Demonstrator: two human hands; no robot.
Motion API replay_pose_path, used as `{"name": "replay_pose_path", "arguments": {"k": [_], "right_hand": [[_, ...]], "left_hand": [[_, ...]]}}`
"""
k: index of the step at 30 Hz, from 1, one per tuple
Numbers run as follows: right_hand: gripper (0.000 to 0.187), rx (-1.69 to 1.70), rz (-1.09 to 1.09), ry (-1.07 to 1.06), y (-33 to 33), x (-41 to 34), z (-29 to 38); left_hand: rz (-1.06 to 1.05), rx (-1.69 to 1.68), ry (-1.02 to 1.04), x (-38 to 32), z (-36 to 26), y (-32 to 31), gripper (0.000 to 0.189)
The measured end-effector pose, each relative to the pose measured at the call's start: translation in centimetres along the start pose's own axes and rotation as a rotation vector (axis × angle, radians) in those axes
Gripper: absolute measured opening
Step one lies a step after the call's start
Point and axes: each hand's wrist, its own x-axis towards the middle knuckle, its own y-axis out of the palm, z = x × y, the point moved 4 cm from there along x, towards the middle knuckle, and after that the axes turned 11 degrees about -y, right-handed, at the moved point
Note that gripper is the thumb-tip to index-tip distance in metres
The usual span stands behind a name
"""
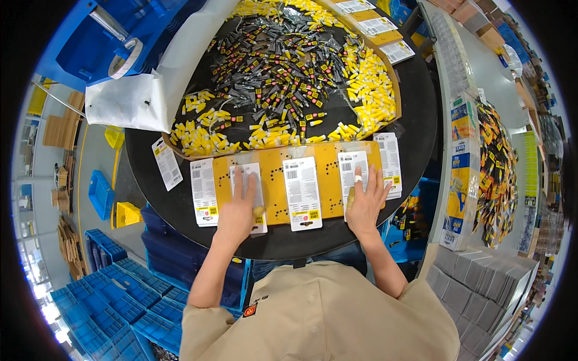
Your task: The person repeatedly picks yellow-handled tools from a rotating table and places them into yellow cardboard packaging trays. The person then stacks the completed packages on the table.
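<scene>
A yellow board (276,212) with small dark holes lies along the near side of a round black table (271,246). My left hand (238,210) rests its fingers on a white printed blister card (251,173) on the board. Against another white card (353,159) lie the fingers of my right hand (366,198), some wrapped in tape. A third card (301,194) lies between the hands, untouched. More cards lie at the left end (203,185) and the right end (387,149). Beyond the board are many small black tubes (289,67) and yellow-and-white caps (370,90).
A cardboard rim (399,94) borders the tubes and caps. Another yellow board with cards (377,27) stands at the upper right. One loose card (166,164) lies left. Blue crates (113,289) stand lower left, stacked grey cartons (478,275) lower right, and a blue machine (113,36) upper left.
</scene>
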Motion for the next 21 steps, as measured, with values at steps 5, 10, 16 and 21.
{"name": "replay_pose_path", "arguments": {"k": [5, 10, 16, 21], "right_hand": [[0.049, -0.174, -0.182, 0.272, 2.8, 4.7, -15.3], [0.068, 0.149, -0.201, 1.05, 6.9, 2.2, -30.4], [0.054, 0.266, -0.29, 0.906, 8.3, -4.7, -23.7], [0.045, 0.694, -0.214, 0.789, 7.0, -13.8, -5.8]], "left_hand": [[0.122, -0.04, -0.063, 0.3, 0.1, -0.9, 0.078], [0.029, -0.213, 0.005, 0.4, -3.7, -1.6, 0.072], [0.188, -0.038, 0.055, -1.2, -5.9, 0.0, 0.06], [-0.102, -0.244, -0.115, 0.6, 2.6, -3.8, 0.047]]}}
